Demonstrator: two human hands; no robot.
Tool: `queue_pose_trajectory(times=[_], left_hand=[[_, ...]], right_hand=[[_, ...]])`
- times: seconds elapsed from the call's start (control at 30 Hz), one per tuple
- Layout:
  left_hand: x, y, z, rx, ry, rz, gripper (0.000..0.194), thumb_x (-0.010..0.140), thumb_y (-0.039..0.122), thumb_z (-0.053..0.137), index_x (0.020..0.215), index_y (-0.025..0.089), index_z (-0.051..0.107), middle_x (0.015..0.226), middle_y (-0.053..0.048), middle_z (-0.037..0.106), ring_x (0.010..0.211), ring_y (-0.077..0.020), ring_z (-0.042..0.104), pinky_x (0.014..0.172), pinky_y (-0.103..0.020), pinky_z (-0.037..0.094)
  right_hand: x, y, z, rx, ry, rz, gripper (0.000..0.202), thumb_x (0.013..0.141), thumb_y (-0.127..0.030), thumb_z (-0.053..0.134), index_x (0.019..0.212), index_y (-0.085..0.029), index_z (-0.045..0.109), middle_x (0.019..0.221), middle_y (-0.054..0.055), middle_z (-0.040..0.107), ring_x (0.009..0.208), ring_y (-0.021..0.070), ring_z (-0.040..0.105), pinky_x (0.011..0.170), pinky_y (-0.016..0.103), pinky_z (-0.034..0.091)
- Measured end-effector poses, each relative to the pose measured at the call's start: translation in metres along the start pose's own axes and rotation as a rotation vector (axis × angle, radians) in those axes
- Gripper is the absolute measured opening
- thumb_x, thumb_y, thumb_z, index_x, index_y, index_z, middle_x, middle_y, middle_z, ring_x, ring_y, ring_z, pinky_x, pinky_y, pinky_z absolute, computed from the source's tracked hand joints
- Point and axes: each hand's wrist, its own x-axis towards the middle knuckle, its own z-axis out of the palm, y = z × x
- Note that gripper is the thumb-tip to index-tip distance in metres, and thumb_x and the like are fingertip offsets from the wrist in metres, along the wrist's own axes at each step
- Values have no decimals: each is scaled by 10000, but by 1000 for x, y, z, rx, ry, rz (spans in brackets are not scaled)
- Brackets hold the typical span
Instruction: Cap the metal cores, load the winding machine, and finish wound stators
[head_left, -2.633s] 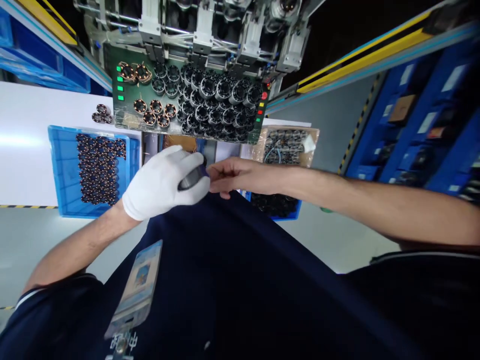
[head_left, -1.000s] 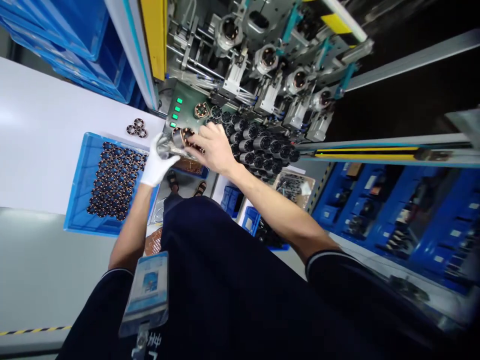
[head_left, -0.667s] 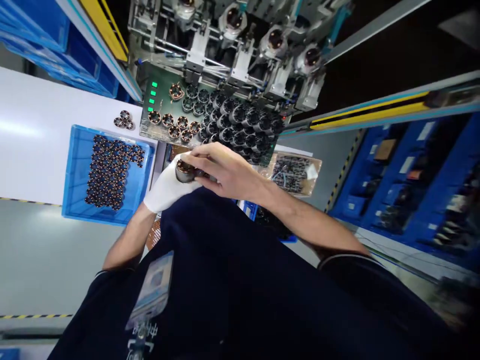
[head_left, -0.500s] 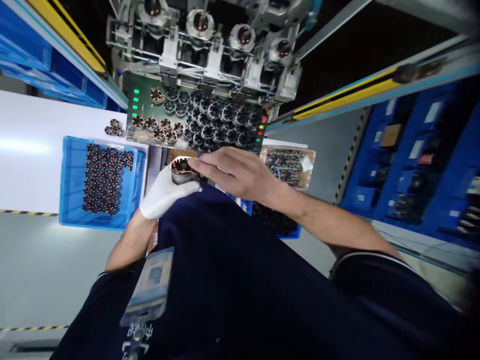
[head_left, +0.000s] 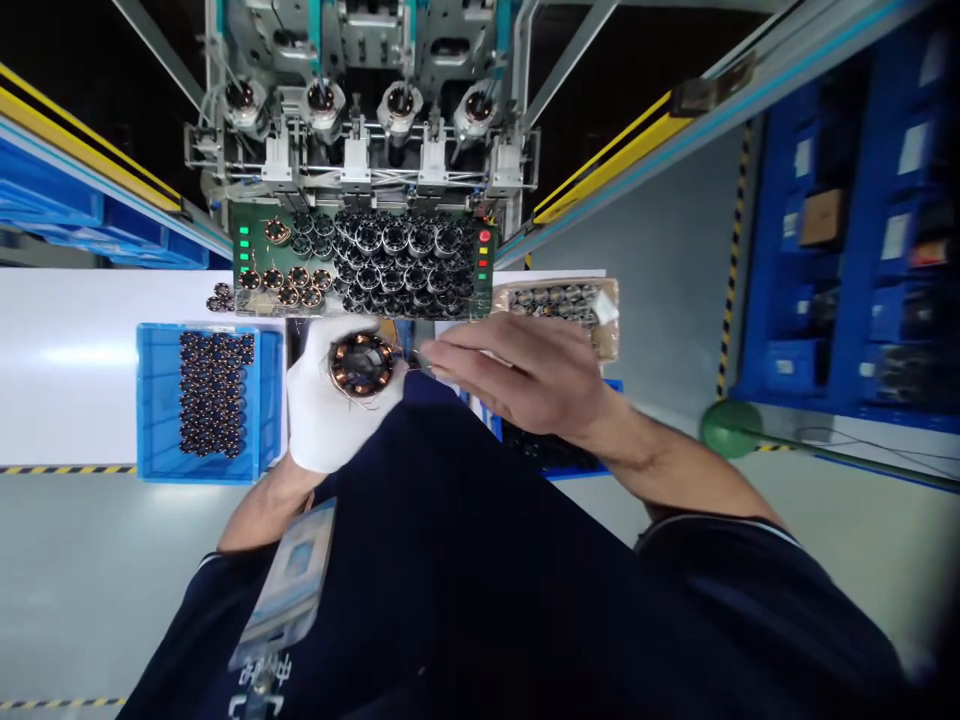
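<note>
My left hand (head_left: 324, 405), in a white glove, is wrapped round a wound stator (head_left: 363, 364) whose ring of copper coils faces up, with thin wire ends sticking out at its edge. Just right of the stator is my bare right hand (head_left: 525, 375), its fingers together and thumb side hidden below. A fine wire seems to run from the stator toward its fingertips, but whether they pinch it is too small to tell. Beyond the hands, copper-wound stators (head_left: 298, 278) and many unwound dark cores (head_left: 420, 240) stand on a green machine shelf (head_left: 259, 213).
A winding machine (head_left: 356, 160) with a row of heads stands behind the shelf. At left, a blue bin (head_left: 159, 405) holds rows of wound stators. A cardboard box (head_left: 611, 345) of parts lies at right, above a dark-filled blue bin (head_left: 615, 388). Yellow bars (head_left: 607, 155) flank the machine.
The stator in my left hand has turned from side-on to face up. My right hand has moved off its rim to the right. The head view has shifted and levelled.
</note>
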Motion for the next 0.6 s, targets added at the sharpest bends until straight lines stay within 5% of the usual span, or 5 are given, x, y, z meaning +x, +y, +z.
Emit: queue_pose_trajectory(times=[0.2, 0.33, 0.4, 0.47, 0.6], left_hand=[[1, 2, -7, -3, -33, -32, 564, 863, 389, 1072, 1345, 318, 788, 1205, -41, 820, 1061, -290, 810, 1044, -524, 694], [3, 6, -9, -390, -156, -115, 678, 753, 565, 1161, 1256, 305, 785, 1140, -35, 786, 983, -240, 776, 955, -434, 709], [3, 11, -9, -713, -231, -250, 671, 808, 686, 1092, 1223, 302, 731, 1060, -21, 726, 735, -149, 652, 671, -310, 638], [1, 13, -6, -961, -284, -423, 622, 882, 714, 998, 1209, 305, 662, 961, 6, 641, 543, -83, 410, 435, -254, 394], [3, -1, -4, -991, -272, -555, 512, 941, 671, 868, 1191, 309, 606, 929, 18, 510, 525, -86, 218, 402, -298, 237]], right_hand=[[-1, -13, 11, 601, 113, 102, 125, 1223, -324, 733, 1175, -261, 829, 1231, 66, 858, 993, 186, 813, 863, 334, 668], [10, -44, 58, 1355, 388, 265, 273, 1286, -414, 560, 1078, -255, 635, 1096, -3, 771, 503, 41, 522, 498, 226, 501], [12, -56, 75, 1370, 399, 278, 294, 1282, -448, 545, 1060, -265, 608, 1064, -10, 763, 461, 38, 444, 456, 227, 479], [10, -62, 82, 1148, 343, 184, 224, 1246, -403, 649, 1069, -268, 677, 1101, 25, 829, 614, 87, 651, 609, 247, 628], [1, -58, 75, 984, 302, 90, 147, 1199, -279, 727, 1063, -263, 784, 1090, 51, 889, 893, 169, 842, 806, 282, 711]])
